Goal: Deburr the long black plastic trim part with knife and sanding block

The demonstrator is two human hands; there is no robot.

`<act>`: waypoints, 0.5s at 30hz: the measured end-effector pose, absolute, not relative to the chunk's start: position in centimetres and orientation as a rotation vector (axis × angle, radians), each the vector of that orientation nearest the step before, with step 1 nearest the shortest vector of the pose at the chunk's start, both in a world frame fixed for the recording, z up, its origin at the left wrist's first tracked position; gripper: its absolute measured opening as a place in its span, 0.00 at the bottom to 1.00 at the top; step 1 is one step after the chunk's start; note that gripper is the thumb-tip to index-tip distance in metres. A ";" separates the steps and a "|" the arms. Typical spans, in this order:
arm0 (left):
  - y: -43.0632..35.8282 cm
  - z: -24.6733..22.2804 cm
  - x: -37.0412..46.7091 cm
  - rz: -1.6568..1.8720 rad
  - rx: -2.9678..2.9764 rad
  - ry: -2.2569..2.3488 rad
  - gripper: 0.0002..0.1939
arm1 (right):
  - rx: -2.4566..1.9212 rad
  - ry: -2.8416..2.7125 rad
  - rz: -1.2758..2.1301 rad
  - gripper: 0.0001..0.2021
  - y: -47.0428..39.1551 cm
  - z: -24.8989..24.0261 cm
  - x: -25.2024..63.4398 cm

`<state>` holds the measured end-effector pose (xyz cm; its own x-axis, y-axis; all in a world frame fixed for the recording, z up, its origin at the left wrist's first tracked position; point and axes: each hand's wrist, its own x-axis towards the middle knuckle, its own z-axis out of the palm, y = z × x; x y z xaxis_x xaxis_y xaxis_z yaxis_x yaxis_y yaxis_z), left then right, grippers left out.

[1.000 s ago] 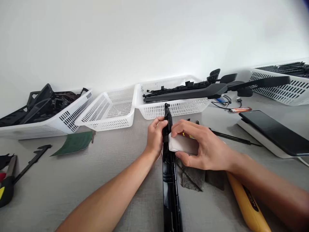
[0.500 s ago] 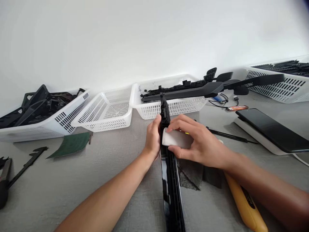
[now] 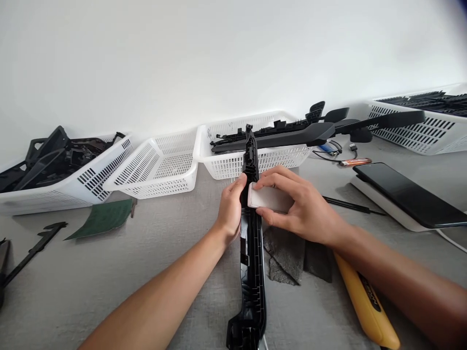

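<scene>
A long black plastic trim piece with a ribbed inner side runs upright through the middle of the head view. My left hand is closed around its left edge, thumb on top. In my right hand, a white rounded block is pinched between thumb and fingers. The block's left end meets the trim piece just right of my left thumb. Dark grey sandpaper pieces lie on the table beneath my right hand. A yellow-handled tool rests below my right forearm, partly covered by it.
White baskets with black parts stand at the left, centre and right; a white basket sits between the first two. Also there: green sandpaper, calipers, a phone on a white box, and an orange-labelled stick.
The trim piece has tilted, so more of its inner side and its wide lower end now show. The white block and my right hand have shifted slightly up with it.
</scene>
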<state>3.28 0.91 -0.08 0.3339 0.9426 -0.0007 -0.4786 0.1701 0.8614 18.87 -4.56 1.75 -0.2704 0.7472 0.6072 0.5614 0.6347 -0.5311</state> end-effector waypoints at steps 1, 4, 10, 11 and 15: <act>1.0 -0.2 3.3 1.122 0.908 0.643 0.23 | -1.052 -1.944 0.239 0.15 -4.5 1.7 18.9; 1.3 -0.7 3.2 1.123 0.969 0.648 0.21 | -1.153 -1.866 0.170 0.14 -4.1 1.4 19.3; 1.9 -2.2 3.2 1.141 1.120 0.612 0.17 | -1.256 -1.775 0.133 0.12 -3.8 1.2 19.8; 1.9 -2.3 3.2 1.147 1.135 0.615 0.17 | -1.260 -1.776 0.139 0.12 -3.8 1.3 19.8; 1.9 -2.5 3.2 1.138 1.164 0.640 0.20 | -1.226 -1.815 0.172 0.11 -4.2 1.5 19.3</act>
